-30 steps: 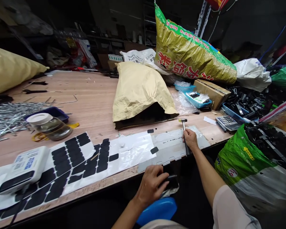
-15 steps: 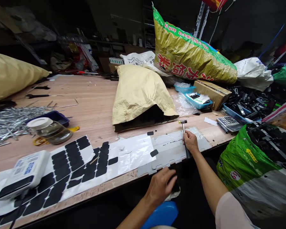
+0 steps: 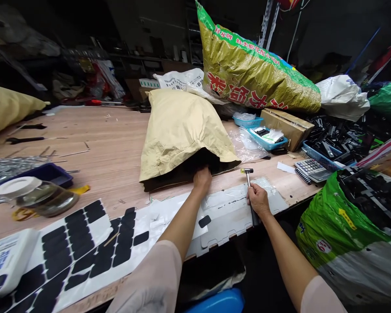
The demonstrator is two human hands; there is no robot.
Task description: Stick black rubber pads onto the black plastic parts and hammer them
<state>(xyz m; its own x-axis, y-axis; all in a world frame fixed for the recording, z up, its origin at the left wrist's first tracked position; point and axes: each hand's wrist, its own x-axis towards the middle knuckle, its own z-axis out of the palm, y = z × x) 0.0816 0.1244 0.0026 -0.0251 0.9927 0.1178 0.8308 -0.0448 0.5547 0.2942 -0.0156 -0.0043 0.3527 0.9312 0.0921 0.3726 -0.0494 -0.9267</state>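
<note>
My left hand (image 3: 202, 179) reaches into the dark mouth of a tan paper sack (image 3: 185, 126) lying on the table; its fingers are hidden inside. My right hand (image 3: 258, 199) is closed around a small hammer (image 3: 248, 177), whose head has a yellowish face and points away from me. Under that hand lies a flat grey plate (image 3: 226, 213) along the table's front edge. Left of it are white backing sheets (image 3: 154, 221) with rows of black rounded stickers (image 3: 122, 237). One loose black sticker (image 3: 204, 221) lies beside my left forearm.
On the left are a lidded glass jar (image 3: 47, 198), a dark blue tray (image 3: 54, 174) and metal rods (image 3: 11, 171). To the right stand a calculator (image 3: 313, 168), blue baskets (image 3: 269, 141), a cardboard box (image 3: 286, 126) and a green sack (image 3: 326, 217) of black parts.
My left hand has moved from near the table's front edge forward into the paper sack's mouth. The right hand still holds the hammer in about the same place. The view has shifted slightly.
</note>
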